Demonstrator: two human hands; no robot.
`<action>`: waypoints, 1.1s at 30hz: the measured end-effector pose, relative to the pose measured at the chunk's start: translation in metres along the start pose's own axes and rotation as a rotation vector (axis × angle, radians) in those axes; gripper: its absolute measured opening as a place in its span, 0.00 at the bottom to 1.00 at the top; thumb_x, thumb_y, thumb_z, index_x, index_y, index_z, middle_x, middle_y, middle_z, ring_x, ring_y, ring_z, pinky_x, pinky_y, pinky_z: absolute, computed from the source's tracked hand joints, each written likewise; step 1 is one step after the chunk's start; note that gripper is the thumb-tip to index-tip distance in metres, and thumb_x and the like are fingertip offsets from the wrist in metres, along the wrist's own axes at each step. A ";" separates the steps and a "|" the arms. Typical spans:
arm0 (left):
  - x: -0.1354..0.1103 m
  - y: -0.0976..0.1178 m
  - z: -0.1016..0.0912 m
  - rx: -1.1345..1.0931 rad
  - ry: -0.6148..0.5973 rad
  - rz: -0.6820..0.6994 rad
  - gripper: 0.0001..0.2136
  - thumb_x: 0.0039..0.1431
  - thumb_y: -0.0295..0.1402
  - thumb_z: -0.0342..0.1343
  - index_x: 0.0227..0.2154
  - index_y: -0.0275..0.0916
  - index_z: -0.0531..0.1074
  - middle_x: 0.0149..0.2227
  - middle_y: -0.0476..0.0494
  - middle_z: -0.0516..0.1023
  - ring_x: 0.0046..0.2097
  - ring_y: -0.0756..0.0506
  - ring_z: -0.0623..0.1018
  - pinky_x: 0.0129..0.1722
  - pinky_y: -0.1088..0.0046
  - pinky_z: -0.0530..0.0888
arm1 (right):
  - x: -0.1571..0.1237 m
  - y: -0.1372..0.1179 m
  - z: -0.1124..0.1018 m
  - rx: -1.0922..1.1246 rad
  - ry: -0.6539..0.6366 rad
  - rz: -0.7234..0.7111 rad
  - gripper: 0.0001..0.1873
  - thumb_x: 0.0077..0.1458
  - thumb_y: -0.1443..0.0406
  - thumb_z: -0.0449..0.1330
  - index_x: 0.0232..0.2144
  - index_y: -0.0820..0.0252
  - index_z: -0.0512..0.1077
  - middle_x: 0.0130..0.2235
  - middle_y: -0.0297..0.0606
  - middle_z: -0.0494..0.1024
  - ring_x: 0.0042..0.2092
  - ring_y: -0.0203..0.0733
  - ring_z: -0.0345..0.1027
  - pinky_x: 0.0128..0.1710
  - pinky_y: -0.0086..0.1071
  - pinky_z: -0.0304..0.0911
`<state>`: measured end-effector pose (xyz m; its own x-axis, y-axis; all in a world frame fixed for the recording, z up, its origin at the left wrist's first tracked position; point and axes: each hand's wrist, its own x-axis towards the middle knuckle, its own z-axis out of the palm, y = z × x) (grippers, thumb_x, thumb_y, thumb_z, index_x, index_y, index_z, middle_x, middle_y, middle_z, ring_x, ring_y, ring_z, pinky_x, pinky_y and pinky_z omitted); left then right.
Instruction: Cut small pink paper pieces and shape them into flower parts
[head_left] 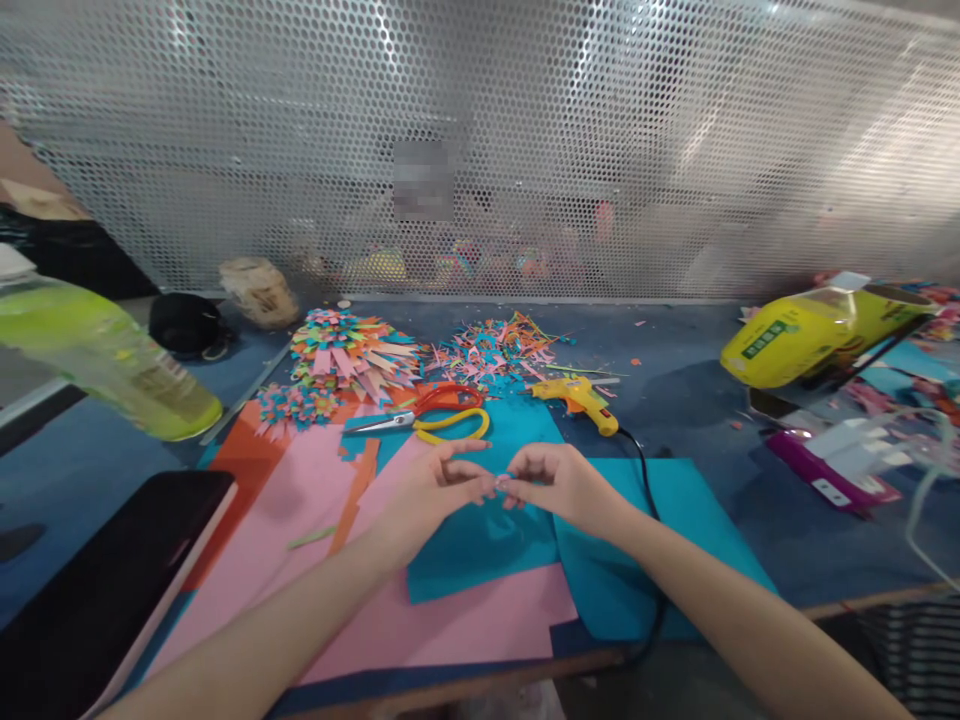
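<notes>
Over the blue paper sheet (480, 540), my left hand (439, 485) and my right hand (562, 490) meet at the fingertips. Both pinch a tiny pink paper piece (501, 483), mostly covered by the fingers; its shape is too small to make out. Just beyond my left hand lie scissors (450, 412) with one red and one yellow handle, blades pointing left. A yellow glue gun (577, 398) rests behind my right hand, its black cord running under my right forearm. Pink paper sheets (262, 540) spread beneath my left forearm.
Fringed paper bundles (345, 350) and loose paper scraps (495, 345) lie at the back. A green drink bottle (112, 350) and black phone (120, 580) are at left; a yellow bottle (787, 335) and purple pack (829, 475) at right. A perforated metal panel (525, 100) closes the back.
</notes>
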<state>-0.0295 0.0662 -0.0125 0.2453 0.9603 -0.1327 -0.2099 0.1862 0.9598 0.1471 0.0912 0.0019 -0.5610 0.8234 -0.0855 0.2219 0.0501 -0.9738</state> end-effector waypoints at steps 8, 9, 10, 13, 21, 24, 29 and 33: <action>0.003 -0.001 -0.001 -0.047 -0.022 -0.018 0.21 0.45 0.31 0.60 0.44 0.33 0.64 0.25 0.48 0.75 0.27 0.52 0.73 0.27 0.78 0.66 | 0.000 -0.004 -0.004 0.069 -0.020 0.038 0.14 0.44 0.57 0.60 0.24 0.64 0.68 0.25 0.37 0.76 0.27 0.34 0.69 0.30 0.29 0.65; 0.003 0.000 -0.001 -0.041 -0.017 -0.016 0.21 0.45 0.31 0.60 0.44 0.33 0.64 0.25 0.48 0.75 0.27 0.52 0.73 0.26 0.78 0.66 | 0.000 -0.004 -0.004 0.070 -0.023 0.036 0.14 0.44 0.57 0.60 0.25 0.65 0.69 0.26 0.38 0.76 0.27 0.34 0.69 0.30 0.29 0.65; 0.004 0.000 -0.002 -0.031 -0.011 -0.013 0.21 0.45 0.31 0.59 0.44 0.33 0.64 0.25 0.48 0.74 0.27 0.52 0.73 0.26 0.78 0.66 | 0.000 -0.004 -0.005 0.070 -0.025 0.035 0.15 0.44 0.57 0.60 0.25 0.65 0.69 0.26 0.39 0.76 0.27 0.34 0.69 0.31 0.29 0.65; 0.004 -0.002 -0.004 0.009 0.015 -0.005 0.20 0.48 0.34 0.57 0.45 0.34 0.64 0.27 0.47 0.75 0.28 0.51 0.73 0.27 0.77 0.67 | 0.002 -0.002 -0.005 0.082 -0.027 0.044 0.16 0.44 0.56 0.60 0.26 0.65 0.70 0.27 0.39 0.77 0.27 0.34 0.69 0.30 0.29 0.65; 0.001 -0.004 -0.001 0.079 0.024 0.045 0.22 0.47 0.35 0.58 0.46 0.35 0.63 0.29 0.46 0.76 0.29 0.50 0.75 0.30 0.74 0.69 | 0.006 0.007 -0.003 0.117 -0.026 0.074 0.15 0.41 0.57 0.62 0.26 0.66 0.70 0.27 0.40 0.77 0.27 0.36 0.70 0.29 0.30 0.65; 0.000 -0.002 0.002 0.082 -0.004 0.087 0.22 0.45 0.33 0.59 0.44 0.36 0.62 0.32 0.45 0.77 0.33 0.47 0.76 0.36 0.70 0.70 | 0.006 0.006 -0.003 0.102 -0.005 0.076 0.15 0.42 0.58 0.62 0.26 0.66 0.70 0.26 0.40 0.77 0.26 0.34 0.69 0.29 0.29 0.65; -0.001 0.000 -0.001 0.147 0.066 0.118 0.19 0.46 0.34 0.59 0.41 0.36 0.64 0.29 0.46 0.77 0.32 0.47 0.76 0.35 0.71 0.69 | 0.006 0.006 -0.005 0.115 -0.018 0.029 0.14 0.45 0.59 0.60 0.30 0.66 0.71 0.31 0.41 0.78 0.29 0.35 0.70 0.32 0.30 0.65; 0.001 -0.002 -0.005 0.122 0.124 0.084 0.20 0.44 0.36 0.59 0.41 0.36 0.65 0.27 0.47 0.77 0.30 0.49 0.75 0.31 0.74 0.69 | 0.005 0.002 -0.006 0.095 -0.024 0.041 0.14 0.46 0.58 0.59 0.29 0.65 0.71 0.29 0.40 0.77 0.27 0.34 0.69 0.31 0.29 0.64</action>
<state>-0.0338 0.0680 -0.0160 0.1118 0.9911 -0.0726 -0.1063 0.0846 0.9907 0.1495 0.0987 0.0010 -0.5719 0.8100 -0.1297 0.1694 -0.0381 -0.9848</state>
